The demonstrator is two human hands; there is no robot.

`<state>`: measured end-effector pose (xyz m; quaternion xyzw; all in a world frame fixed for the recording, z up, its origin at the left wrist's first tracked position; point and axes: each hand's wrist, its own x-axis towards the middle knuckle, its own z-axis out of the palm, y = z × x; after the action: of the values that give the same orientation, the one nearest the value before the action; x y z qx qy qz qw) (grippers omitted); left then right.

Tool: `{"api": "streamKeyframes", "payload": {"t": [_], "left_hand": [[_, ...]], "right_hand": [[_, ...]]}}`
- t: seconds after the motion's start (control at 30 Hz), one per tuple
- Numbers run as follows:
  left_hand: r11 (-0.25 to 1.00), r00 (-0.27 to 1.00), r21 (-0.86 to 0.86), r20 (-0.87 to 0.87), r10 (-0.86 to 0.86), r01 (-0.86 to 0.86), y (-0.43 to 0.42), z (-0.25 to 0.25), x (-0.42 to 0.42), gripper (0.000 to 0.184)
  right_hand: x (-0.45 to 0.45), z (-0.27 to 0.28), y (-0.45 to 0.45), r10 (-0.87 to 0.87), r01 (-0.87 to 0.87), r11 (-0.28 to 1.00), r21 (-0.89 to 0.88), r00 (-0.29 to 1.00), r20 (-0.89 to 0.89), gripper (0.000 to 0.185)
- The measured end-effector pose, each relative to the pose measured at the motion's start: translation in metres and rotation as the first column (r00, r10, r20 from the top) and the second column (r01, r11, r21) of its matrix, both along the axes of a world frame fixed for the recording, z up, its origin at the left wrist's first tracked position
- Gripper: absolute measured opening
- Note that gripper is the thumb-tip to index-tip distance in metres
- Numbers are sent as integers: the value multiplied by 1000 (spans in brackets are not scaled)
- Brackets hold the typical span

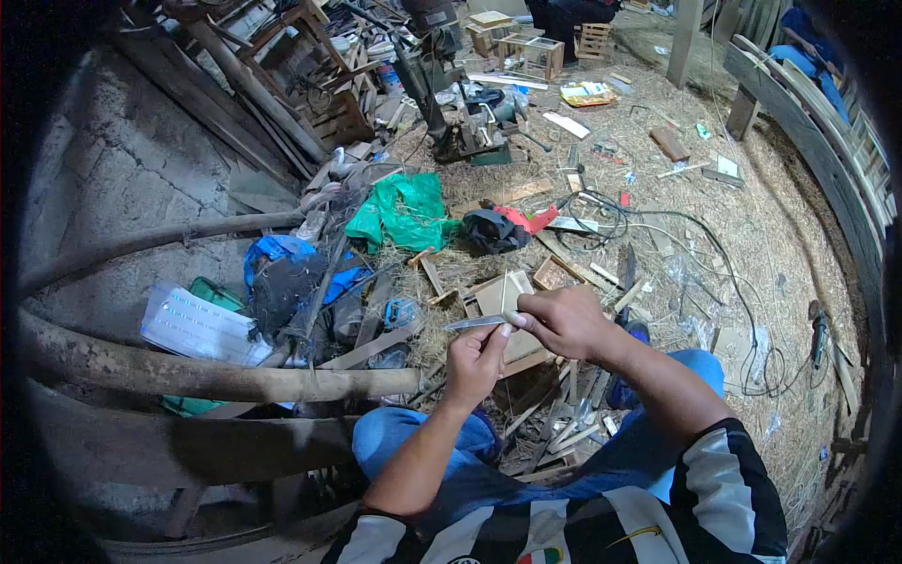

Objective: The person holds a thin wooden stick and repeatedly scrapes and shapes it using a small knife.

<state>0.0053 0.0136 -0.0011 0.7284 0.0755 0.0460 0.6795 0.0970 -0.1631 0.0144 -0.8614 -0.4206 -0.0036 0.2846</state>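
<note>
From my remote seat, I see the right hand [562, 324] gripping the knife [472, 322], blade just above the left hand [474, 365], which pinches a stick [505, 292] (apparently). Pushing too hard could slip it into those fingers.

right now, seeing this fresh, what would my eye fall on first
Probably the crumpled green plastic bag, bright on the littered floor, with a red tool to its right. Next, the pointed metal blade where the left hand and right hand come together, near the picture's centre.
</note>
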Motion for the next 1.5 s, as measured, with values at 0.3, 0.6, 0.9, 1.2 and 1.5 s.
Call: {"api": "streamKeyframes", "payload": {"t": [0.3,0.6,0.9,1.2,1.5], "left_hand": [[1000,999,-6,-33,8,-8,0,4,0,27],[999,1000,36,-19,11,-10,8,-5,4,25],[996,997,71,-58,-41,45,6,-2,4,24],[1000,995,-20,-102,11,-13,9,-2,0,26],[1000,997,26,-72,-7,8,11,-8,3,24]], "right_hand": [[35,0,-18,-270,270,958,-102,963,12,35],[2,2,1,-71,71,997,-28,997,2,33],[14,-8,-4,-52,52,998,-38,999,-7,33],[51,-20,-18,-375,371,917,-149,927,2,39],[4,-6,3,-34,34,999,15,999,-10,29]]}}
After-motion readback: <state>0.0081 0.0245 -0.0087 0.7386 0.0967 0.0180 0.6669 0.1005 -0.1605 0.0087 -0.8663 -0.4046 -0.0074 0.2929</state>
